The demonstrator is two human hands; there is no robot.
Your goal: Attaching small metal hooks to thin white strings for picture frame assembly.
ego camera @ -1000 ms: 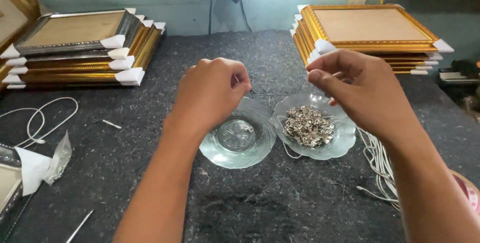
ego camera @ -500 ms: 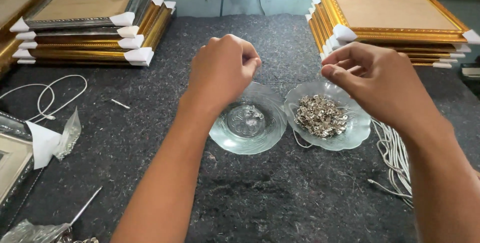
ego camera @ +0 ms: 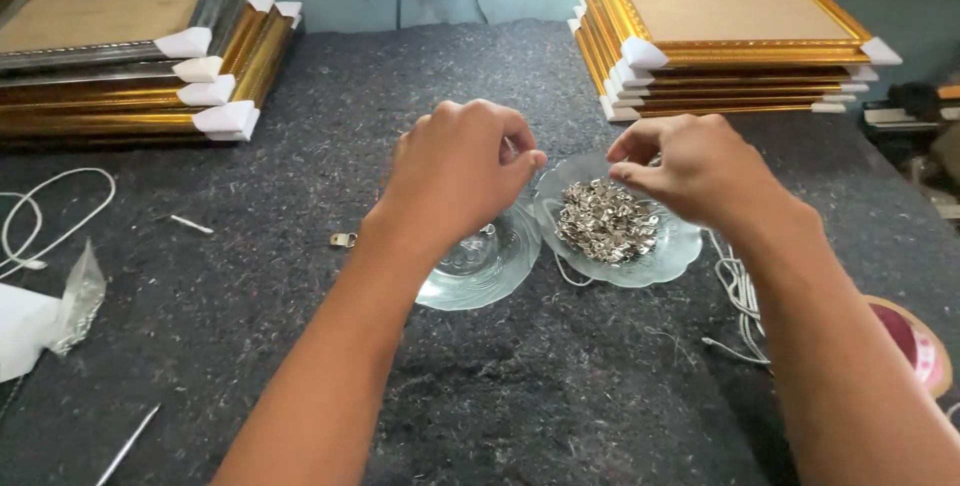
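- My left hand: curled, knuckles up, thumb and forefinger pressed together at the tips above the near dish; whatever they nip is too small to make out, so its long axis and heading I cannot tell.
- My right hand: fingers bent, thumb and forefinger closed toward each other over the far edge of the hardware dish; I cannot tell whether a piece is between them.
- Glass dishes, two, side by side and touching or nearly so on the dark felt tabletop.
- Left glass dish: clear, holds nothing I can see, partly under my left wrist.
- Right glass dish: scalloped rim, holds a heap of small silver metal fittings, too many and too tangled to count.
- Loose brass hanger: one, flat on the felt just left of my left forearm, long axis running left to right.
- Left stack of gold picture frames: about four, white corner guards, long sides running left to right.
- Right stack of gold picture frames: about five, white corner guards, same lie.
- White cord: one loop, far left.
- White string bundle: beside my right forearm.
- Roll of tape: one, right edge, partly hidden by my arm.
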